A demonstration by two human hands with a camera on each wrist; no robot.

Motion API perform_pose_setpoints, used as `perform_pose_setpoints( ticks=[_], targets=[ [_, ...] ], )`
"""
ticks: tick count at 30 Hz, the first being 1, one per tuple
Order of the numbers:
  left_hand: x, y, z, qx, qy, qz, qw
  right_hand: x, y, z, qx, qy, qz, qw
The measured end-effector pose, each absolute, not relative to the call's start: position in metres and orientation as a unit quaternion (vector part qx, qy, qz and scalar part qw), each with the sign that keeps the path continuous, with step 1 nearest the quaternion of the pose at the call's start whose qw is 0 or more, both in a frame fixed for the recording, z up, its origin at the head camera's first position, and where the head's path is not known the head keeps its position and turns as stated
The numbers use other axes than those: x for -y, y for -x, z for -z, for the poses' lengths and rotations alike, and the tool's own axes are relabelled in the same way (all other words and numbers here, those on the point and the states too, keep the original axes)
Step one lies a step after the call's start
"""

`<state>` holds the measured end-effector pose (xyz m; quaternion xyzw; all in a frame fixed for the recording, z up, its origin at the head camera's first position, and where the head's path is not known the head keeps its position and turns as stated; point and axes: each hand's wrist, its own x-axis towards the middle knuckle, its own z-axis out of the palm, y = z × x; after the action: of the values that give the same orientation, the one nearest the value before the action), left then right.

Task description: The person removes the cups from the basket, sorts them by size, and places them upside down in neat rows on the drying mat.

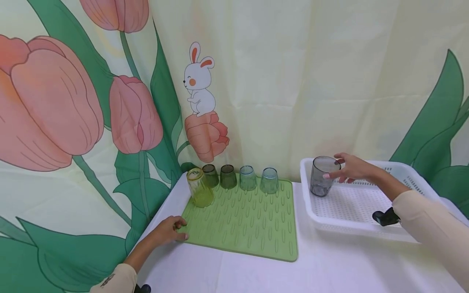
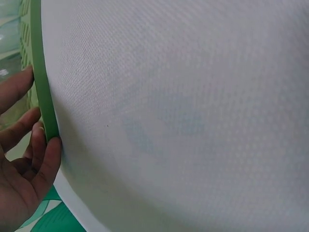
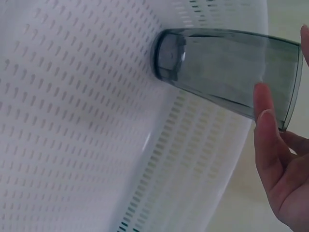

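Note:
A tall grey glass [image 1: 321,185] stands in the left end of the white basket [image 1: 309,205], rim up. My right hand [image 1: 351,167] grips it near the rim; in the right wrist view the thumb [image 3: 266,133] lies against its side. My left hand [image 1: 169,231] rests at the near left corner of the green mat [image 1: 242,228], fingers loosely bent. In the left wrist view, the fingers of the left hand [image 2: 24,169] touch the mat's edge [image 2: 44,108]. Nearest that hand on the mat is a yellow glass [image 1: 201,193].
Along the mat's back edge stand two dark glasses [image 1: 228,179] and two bluish glasses [image 1: 269,182]. A white cloth [image 1: 256,276] covers the table. Behind hangs a curtain [image 1: 271,81] printed with tulips and a rabbit. Perforated walls surround the basket.

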<state>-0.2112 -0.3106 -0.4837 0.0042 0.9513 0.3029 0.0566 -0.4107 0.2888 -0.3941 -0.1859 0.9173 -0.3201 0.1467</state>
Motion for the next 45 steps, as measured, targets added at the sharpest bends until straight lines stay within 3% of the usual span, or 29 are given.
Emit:
perform_pose_setpoints(
  ticks=[15,27,45],
  targets=[
    [0.308,0.211,0.482,-0.957,-0.014,-0.287,0.048,-0.286,0.412,0.402,-0.922,0.184,0.317,0.121],
    [0.287,0.217,0.483,-0.964,-0.035,-0.264,0.011,-0.289,0.400,0.400,-0.918,0.182,0.335,0.106],
    [0.198,0.245,0.438,-0.945,-0.150,-0.291,-0.006,-0.290,0.367,0.378,-0.908,0.187,0.371,0.050]
  ],
)
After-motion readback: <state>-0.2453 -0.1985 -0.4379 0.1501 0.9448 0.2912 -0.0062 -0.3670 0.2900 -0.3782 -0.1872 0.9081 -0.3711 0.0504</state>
